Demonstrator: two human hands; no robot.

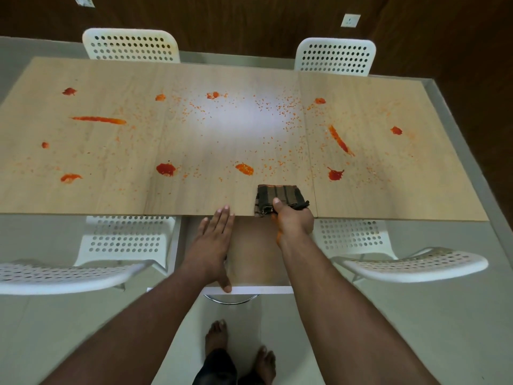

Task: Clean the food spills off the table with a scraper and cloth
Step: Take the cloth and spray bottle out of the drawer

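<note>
The light wooden table [111,201] is spattered with red-orange sauce blobs such as one [166,169] near the front, long smears [98,119] [339,140], and many small crumbs around the middle. A folded dark striped cloth [277,191] lies at the table's near edge. My right hand [294,223] grips its near side, thumb on top. A dark end [303,204] sticks out beside my fingers; I cannot tell what it is. My left hand [216,240] is flat and open over a pulled-out drawer [255,259], fingertips at the table edge. No scraper is clearly visible.
Two white perforated chairs [130,45] [336,56] stand at the far side, and two more [69,273] [416,265] flank me at the near side. The drawer's white front carries a chrome handle [230,300]. My bare feet [241,343] are on the grey floor.
</note>
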